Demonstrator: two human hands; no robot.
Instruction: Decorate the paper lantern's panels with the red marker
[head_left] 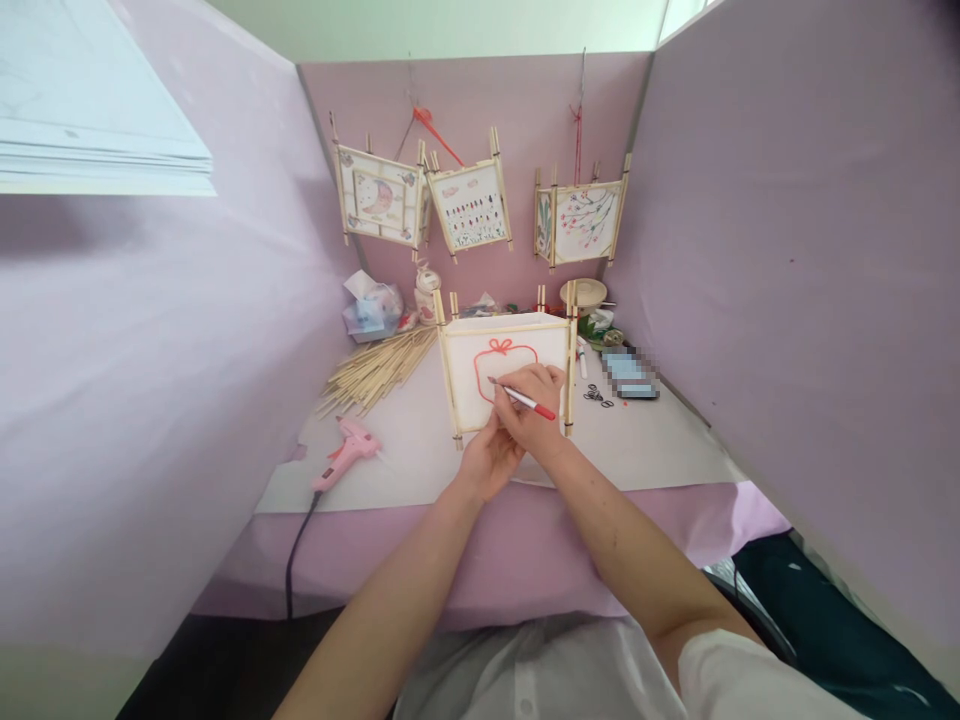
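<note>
A square lantern (465,350) of bamboo sticks and white panels stands in front of me, with a red bow and a rounded red outline drawn on its near face. My right hand (536,400) grips a white marker with a red end (531,402), its tip close to the left part of the red outline. Just below it, my left hand (491,460) is at the lantern's lower edge, fingers curled and seemingly gripping that edge. Its fingertips are partly hidden behind the right hand and against the panel.
A pink glue gun (349,452) with a black cord lies left, near a pile of thin bamboo sticks (382,365). Small black scissors (598,396) and a blurred phone (631,373) lie right. Decorated lanterns (471,205) hang at the back. A tissue pack (373,308) stands behind the sticks.
</note>
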